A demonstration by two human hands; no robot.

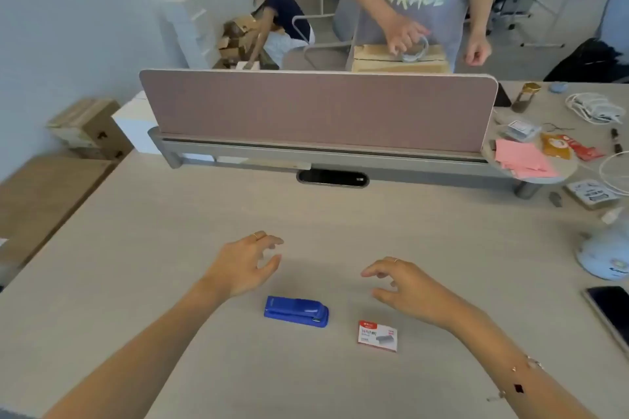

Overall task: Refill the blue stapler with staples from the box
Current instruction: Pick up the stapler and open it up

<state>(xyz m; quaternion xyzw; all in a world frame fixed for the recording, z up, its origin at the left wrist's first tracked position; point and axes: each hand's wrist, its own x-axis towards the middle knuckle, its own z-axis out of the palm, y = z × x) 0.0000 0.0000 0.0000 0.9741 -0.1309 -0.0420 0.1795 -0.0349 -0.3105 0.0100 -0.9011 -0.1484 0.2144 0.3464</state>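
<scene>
Blue stapler (pixel 296 311) between, nearer than left hand (pixel 243 265), right hand (pixel 405 286); both spread, empty.

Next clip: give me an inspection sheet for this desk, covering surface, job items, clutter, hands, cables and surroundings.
Surface: pale wood-grain desk, bare around the work area.
Job's things: blue stapler shut, lying flat; staple box to its right, apart from it, closed.
Clutter: pink papers, snack packets, phone at the right edge.
Hands: left hand and right hand both open, hovering beyond the items, holding nothing.
Cables: white coiled cable far right.
Surroundings: mauve divider panel; two people behind it; cardboard boxes at left.
</scene>
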